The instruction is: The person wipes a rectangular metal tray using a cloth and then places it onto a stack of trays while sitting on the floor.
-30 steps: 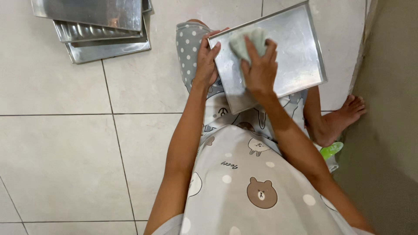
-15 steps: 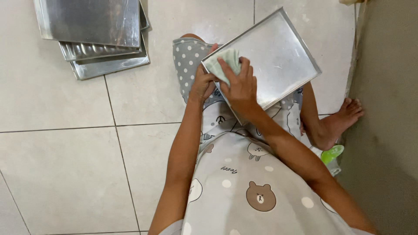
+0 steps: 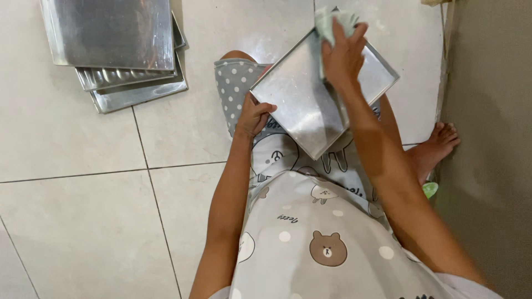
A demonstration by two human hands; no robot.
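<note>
A shallow square metal baking tray (image 3: pixel 302 105) rests tilted on my lap. My left hand (image 3: pixel 254 115) grips its near left edge. My right hand (image 3: pixel 343 52) presses a pale green cloth (image 3: pixel 331 21) against the tray's far corner. I sit on the floor in grey clothes printed with dots and bears, one knee (image 3: pixel 235 72) raised under the tray.
A stack of similar metal trays (image 3: pixel 119 50) lies on the tiled floor at the upper left. My bare foot (image 3: pixel 438 147) rests by a grey wall on the right, with a small green object (image 3: pixel 429 190) beside it.
My right hand has slid the cloth from the tray's near left part up to its far corner. The tray has turned a little in my left hand.
</note>
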